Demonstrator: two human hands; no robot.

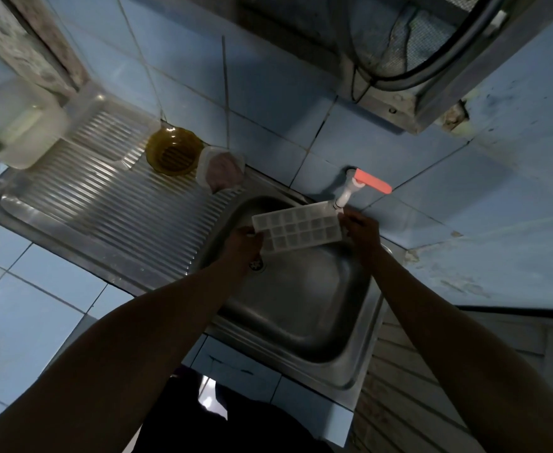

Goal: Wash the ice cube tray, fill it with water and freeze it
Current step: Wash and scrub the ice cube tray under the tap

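Both my hands hold the ice cube tray [298, 229] over the sink [304, 308], under the tap [343, 197]: left hand [247, 241] and right hand [361, 228] fingers curl round its ends. Dim light hides any water.

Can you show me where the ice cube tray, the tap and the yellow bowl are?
ice cube tray [296, 228]: head view, on the middle compartments of the tray.
tap [343, 194]: head view, on its white spout.
yellow bowl [173, 152]: head view, on the inside bottom of the bowl.
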